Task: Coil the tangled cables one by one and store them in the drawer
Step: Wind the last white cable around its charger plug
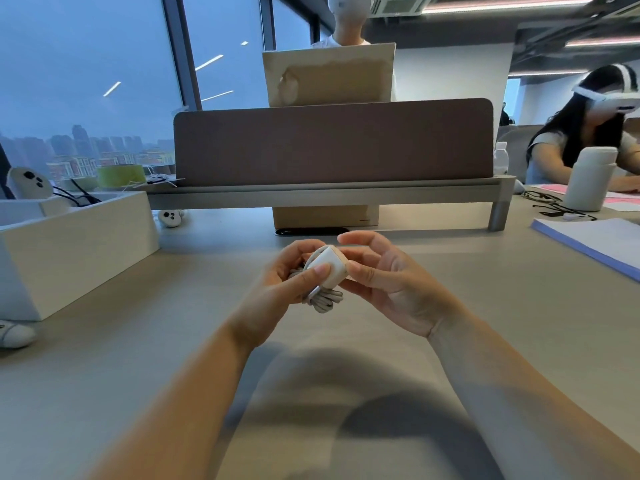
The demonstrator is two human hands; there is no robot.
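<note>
Pale desk (173, 323) stretches ahead of us, closed off at the back by a brown partition screen (332, 143) on a grey riser shelf (329, 195), with tall windows and a hazy skyline to the left. Above the middle of the desk we hold a white power adapter (329, 266) with its coiled white cable (325, 301) bunched just beneath it. Our left hand (277, 289) curls round the coil, thumb pressed on the adapter's front face. Our right hand (391, 282) pinches the adapter's right side between thumb and fingers, the forefinger lifted free above it. Most of the coil is hidden behind our left fingers and the adapter, so only its lower loops show, and we cannot make out the cable's end.

At the left a white box (76, 244) stands open at the top, cut off by the frame edge; black cords (78, 197) poke out of it, and we cannot tell whether it is a drawer. A white controller (29, 183) stands behind it, another (171, 218) lies beside it. A cardboard box (325, 216) sits half hidden under the shelf. At the right are a white bottle (590, 180), a pair of glasses (540, 199), a notebook (595, 244) and a seated person (571, 143) wearing a headset.
</note>
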